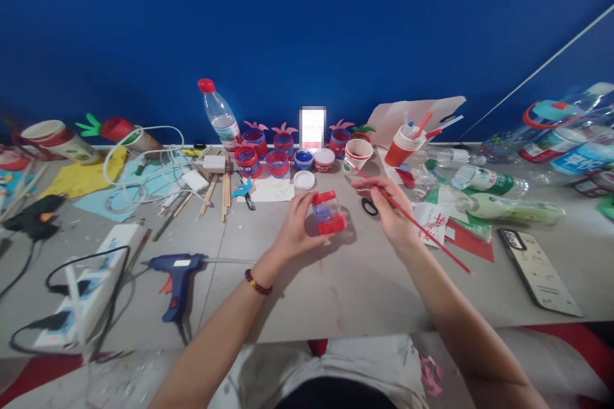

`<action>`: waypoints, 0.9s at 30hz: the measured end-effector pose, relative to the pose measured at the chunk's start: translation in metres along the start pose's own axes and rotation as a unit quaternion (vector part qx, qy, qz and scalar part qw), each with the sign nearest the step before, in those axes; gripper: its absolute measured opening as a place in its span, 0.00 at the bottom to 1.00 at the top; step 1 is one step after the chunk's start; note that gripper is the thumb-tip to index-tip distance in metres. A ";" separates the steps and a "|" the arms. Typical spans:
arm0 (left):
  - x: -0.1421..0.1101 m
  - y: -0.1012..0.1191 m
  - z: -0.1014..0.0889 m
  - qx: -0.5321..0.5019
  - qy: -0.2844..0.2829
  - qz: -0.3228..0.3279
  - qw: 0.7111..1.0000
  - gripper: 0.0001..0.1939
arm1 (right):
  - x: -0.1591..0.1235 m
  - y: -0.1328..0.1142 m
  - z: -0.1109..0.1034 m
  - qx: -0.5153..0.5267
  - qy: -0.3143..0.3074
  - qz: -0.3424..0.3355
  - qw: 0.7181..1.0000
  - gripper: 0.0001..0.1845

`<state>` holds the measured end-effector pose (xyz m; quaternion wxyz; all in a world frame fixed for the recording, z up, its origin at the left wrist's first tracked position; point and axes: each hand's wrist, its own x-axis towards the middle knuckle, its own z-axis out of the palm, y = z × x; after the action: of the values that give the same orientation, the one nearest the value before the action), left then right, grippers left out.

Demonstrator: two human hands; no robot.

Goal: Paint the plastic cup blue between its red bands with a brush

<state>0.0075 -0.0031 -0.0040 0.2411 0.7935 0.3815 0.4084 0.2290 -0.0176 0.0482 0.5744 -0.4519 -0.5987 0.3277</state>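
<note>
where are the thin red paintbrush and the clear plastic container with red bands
Thin red paintbrush (416, 223): head view, on its handle
Clear plastic container with red bands (328, 211): head view, on its side wall

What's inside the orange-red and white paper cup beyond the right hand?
Red sticks and paler ones poke from the paper cup's mouth. Their lower ends and the cup's bottom are hidden by its wall.

A clear tub (327, 212) with red ends tilts above mid table (292, 294). A red stick (441, 245) slants toward the near right corner.
</note>
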 end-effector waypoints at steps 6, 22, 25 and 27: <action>-0.003 -0.004 0.003 0.025 0.039 0.009 0.999 0.53 | 0.031 0.000 0.009 0.062 0.000 0.004 0.998 0.13; 0.000 -0.008 0.000 0.095 0.055 0.042 0.993 0.40 | 0.144 0.038 0.063 -0.172 -0.007 -0.005 0.985 0.05; 0.001 -0.009 0.000 0.108 0.057 0.045 0.991 0.40 | 0.140 0.037 0.064 -0.238 -0.040 -0.043 0.970 0.07; 0.001 -0.009 0.000 0.111 0.060 0.038 0.991 0.40 | 0.138 0.037 0.064 -0.273 -0.067 -0.065 0.958 0.09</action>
<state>0.0046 0.0031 -0.0098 0.1122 0.8033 0.4079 0.4193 0.1815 0.1316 0.0602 0.4081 -0.5288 -0.7303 0.1430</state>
